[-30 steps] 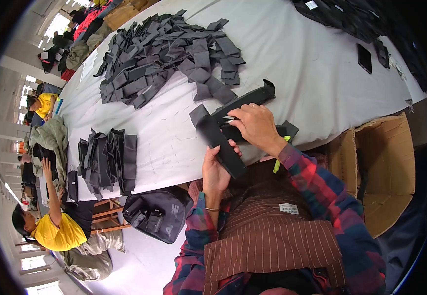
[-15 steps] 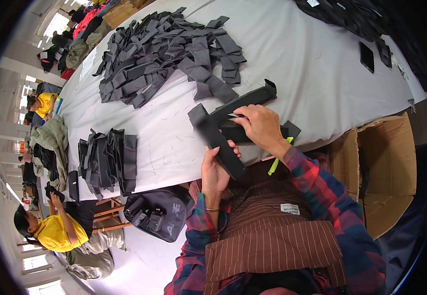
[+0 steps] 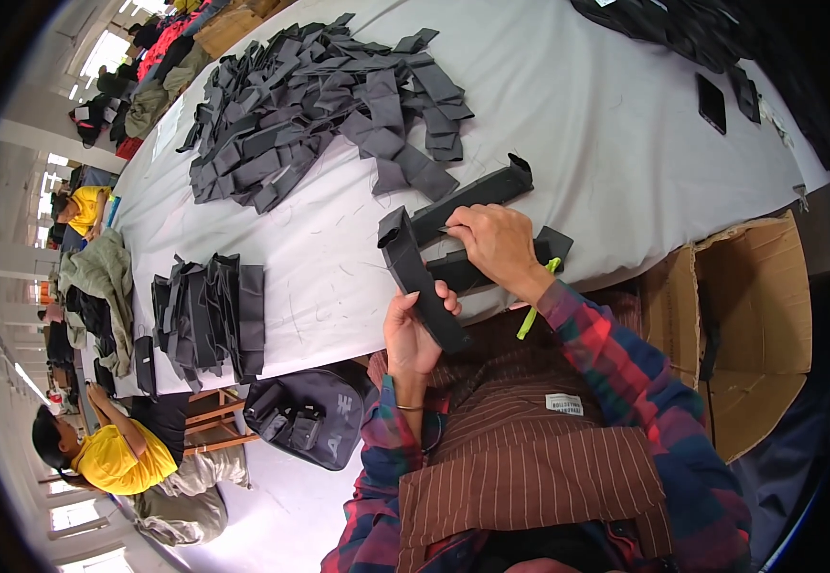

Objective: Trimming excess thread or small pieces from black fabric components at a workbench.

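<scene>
Seemingly working on black strip (image 3: pixel 413 269) gripped in left hand (image 3: pixel 412 339), pinching small object (image 3: pixel 446 229) (mostly hidden) in right hand (image 3: pixel 501 246); next needing steadiness.

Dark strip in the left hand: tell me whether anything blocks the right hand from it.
Nothing visible blocks the right hand; another dark strip shows in the narrow gap to the held strip, but apparently lies lower.

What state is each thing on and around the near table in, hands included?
Left hand: closed on the held strip
Right hand: fingers curled, grip partly hidden
Held strip: tilted, far end bent over
Loose strips: heaped, jumbled
Stacked strips: gathered side by side
Phone: lying flat, dark
Box: open
</scene>
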Demonstrator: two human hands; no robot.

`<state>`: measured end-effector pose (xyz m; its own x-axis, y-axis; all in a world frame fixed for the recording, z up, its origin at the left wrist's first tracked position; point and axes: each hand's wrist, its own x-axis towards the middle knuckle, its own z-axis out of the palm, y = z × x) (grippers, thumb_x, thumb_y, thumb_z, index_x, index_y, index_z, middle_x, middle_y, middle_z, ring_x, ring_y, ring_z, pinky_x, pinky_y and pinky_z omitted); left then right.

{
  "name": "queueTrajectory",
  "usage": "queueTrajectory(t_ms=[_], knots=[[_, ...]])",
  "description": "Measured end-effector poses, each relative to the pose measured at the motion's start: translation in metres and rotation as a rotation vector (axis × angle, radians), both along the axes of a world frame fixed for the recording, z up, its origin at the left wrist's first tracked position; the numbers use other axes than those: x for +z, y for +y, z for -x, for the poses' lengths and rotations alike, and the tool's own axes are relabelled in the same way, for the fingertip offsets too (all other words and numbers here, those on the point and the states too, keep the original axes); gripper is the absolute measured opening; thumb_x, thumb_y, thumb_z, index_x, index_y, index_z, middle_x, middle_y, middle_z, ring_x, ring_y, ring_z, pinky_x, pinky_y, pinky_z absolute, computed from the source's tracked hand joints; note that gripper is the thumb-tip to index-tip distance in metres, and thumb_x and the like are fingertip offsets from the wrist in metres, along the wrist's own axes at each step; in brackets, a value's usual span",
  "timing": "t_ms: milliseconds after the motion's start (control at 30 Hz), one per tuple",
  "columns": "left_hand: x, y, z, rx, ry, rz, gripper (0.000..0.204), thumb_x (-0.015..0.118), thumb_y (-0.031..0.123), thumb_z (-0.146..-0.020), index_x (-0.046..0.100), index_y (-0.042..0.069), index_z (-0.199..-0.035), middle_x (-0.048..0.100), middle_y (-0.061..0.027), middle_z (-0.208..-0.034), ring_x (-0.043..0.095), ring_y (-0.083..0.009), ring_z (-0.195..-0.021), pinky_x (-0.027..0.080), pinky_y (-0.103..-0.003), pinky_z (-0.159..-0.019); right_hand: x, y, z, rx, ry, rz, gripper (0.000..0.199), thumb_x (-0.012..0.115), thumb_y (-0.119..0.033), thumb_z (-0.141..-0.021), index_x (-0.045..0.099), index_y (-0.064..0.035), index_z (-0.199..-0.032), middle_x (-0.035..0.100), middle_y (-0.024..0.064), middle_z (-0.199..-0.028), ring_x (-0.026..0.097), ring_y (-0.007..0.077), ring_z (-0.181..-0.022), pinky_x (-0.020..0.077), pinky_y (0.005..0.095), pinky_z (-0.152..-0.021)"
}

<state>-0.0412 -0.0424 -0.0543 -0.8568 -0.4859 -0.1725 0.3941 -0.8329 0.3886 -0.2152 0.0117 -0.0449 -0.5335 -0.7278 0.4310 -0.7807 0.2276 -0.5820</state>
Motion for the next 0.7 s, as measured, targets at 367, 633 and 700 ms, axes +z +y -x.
queueTrajectory(t_ms=[367, 633, 700], knots=[[0.004, 0.000, -0.001, 0.007, -0.042, 0.008, 0.045, 0.049, 0.017, -0.089, 0.042, 0.010, -0.132, 0.054, -0.0135, -0.097, 0.052, -0.0258, -0.087, 0.044, -0.039, -0.082, 0.016, 0.014, 0.004, 0.045, -0.251, 0.055, 0.014, 0.067, -0.020, -0.081, 0.069, -0.0112, -0.091, 0.067, 0.0062, -0.079, 0.062, 0.0268, -0.073, 0.0474, 0.0373, -0.063], [0.002, 0.000, 0.002, -0.009, -0.032, 0.006, 0.043, 0.050, 0.017, -0.088, 0.043, 0.010, -0.130, 0.055, -0.0141, -0.099, 0.052, -0.0264, -0.087, 0.044, -0.040, -0.082, 0.018, 0.006, -0.009, 0.124, -0.015, 0.116, 0.010, 0.068, -0.018, -0.079, 0.068, -0.0123, -0.088, 0.061, 0.0048, -0.070, 0.059, 0.0255, -0.067, 0.0458, 0.0378, -0.060], [-0.002, -0.001, 0.001, -0.032, -0.028, 0.037, 0.045, 0.050, 0.017, -0.088, 0.042, 0.010, -0.131, 0.055, -0.0146, -0.098, 0.052, -0.0269, -0.086, 0.044, -0.040, -0.081, 0.015, 0.002, -0.011, 0.116, 0.038, 0.086, 0.009, 0.067, -0.018, -0.080, 0.068, -0.0127, -0.087, 0.061, 0.0045, -0.071, 0.060, 0.0254, -0.069, 0.0461, 0.0381, -0.060]])
